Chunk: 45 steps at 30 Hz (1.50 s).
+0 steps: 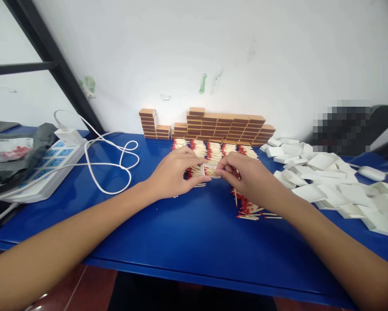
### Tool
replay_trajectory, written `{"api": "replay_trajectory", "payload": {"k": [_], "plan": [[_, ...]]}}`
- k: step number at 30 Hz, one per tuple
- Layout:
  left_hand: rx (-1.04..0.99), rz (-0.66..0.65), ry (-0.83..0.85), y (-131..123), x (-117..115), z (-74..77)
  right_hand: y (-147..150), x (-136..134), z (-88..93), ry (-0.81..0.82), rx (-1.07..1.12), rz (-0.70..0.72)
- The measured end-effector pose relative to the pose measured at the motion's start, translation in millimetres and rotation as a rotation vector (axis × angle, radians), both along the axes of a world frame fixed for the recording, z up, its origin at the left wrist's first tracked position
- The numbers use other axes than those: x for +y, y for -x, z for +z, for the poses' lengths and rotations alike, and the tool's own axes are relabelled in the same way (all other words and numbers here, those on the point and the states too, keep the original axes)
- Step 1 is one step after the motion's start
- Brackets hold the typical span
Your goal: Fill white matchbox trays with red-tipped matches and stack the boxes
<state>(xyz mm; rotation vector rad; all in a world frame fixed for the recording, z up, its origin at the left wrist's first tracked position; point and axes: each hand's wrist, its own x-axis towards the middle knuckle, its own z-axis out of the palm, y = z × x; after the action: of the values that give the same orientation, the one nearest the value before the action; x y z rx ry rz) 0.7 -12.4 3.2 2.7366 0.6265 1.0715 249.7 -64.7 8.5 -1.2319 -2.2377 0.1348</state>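
Observation:
Between thumb and fingers, my left hand (174, 173) grips a small white matchbox tray (203, 170) just above the table. Matches (210, 172) lie lengthwise in the tray. My right hand (247, 175) is closed in a pinch at the tray's right end, with its fingertips on the match ends. Behind both hands, red-tipped matches (215, 151) lie in several bunches side by side. More loose matches (248, 208) are scattered under and in front of my right hand. Part of the tray is hidden by my fingers.
Brown matchboxes (226, 125) are stacked in rows against the wall. A heap of white trays (326, 177) covers the right side of the blue table (181, 242). On the left lie a power strip (56, 162) and a looped white cable (129, 170). A white adapter (371, 173) sits far right.

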Motion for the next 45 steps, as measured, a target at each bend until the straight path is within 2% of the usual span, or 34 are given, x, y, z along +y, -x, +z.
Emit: {"api": "replay_trajectory", "payload": {"k": [23, 25, 29, 31, 35, 39, 45], "plan": [[-0.011, 0.010, 0.056, -1.2, -3.5, -0.5, 1.2, -3.3, 5.6, -0.039, -0.001, 0.037], [-0.017, 0.041, 0.035, -0.9, -2.2, -0.5, 3.3, -5.5, 7.7, -0.043, 0.031, 0.011], [-0.041, 0.194, -0.058, 2.2, 4.4, -0.6, 11.5, -12.0, 8.5, -0.075, 0.092, -0.025], [-0.050, 0.259, -0.077, 4.2, 8.0, -0.7, 17.1, -14.8, 4.4, -0.050, 0.055, 0.011], [-0.052, 0.316, -0.068, 5.6, 10.9, -1.5, 27.3, -17.1, -8.7, 0.105, -0.073, 0.088], [-0.032, 0.300, -0.081, 3.8, 9.7, -3.0, 29.8, -15.6, -15.7, 0.180, -0.049, 0.104], [-0.026, 0.271, -0.103, 3.1, 9.0, -3.5, 28.6, -15.9, -15.2, 0.216, -0.014, 0.119]]}}
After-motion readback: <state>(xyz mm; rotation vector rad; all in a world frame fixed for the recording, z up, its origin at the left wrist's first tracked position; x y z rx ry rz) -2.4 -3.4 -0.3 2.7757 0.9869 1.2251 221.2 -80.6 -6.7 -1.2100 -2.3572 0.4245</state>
